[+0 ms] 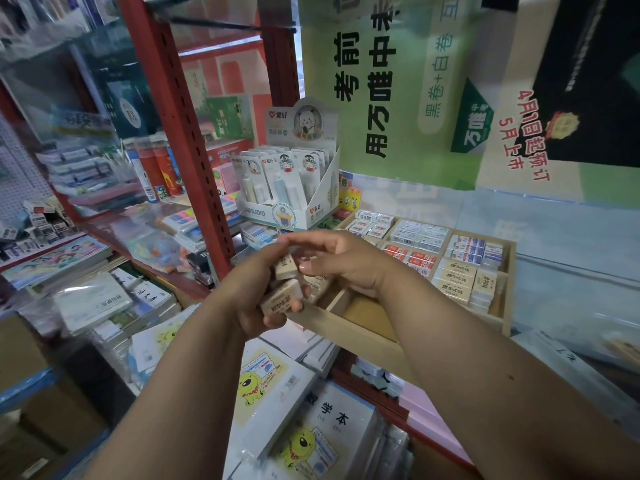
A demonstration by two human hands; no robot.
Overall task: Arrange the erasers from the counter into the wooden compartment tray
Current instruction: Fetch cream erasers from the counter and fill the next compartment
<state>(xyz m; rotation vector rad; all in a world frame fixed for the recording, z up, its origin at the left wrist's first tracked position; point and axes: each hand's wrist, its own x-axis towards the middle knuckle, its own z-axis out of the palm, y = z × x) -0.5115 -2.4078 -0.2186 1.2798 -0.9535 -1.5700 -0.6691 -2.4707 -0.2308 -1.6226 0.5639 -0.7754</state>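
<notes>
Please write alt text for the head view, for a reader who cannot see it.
Two hands meet in front of a wooden tray: the left hand holds several beige erasers, and the right hand pinches one of them. The tray's far compartments are filled with boxed erasers; the near one looks mostly empty.

We saw two bare forearms entering from bottom edge, left forearm (pixel 180 368) and right forearm (pixel 485 368). No sleeves showed on either, up to frame edge. We found no watch, band or bracelet at wrists. Left hand (pixel 249 289) and right hand (pixel 341 261) were ungloved; we made out no rings on visible fingers (pixel 304 239). Nails looked short, unpainted. We noted small dark mole (pixel 511 377) on right forearm. Rest of person lay outside view.
</notes>
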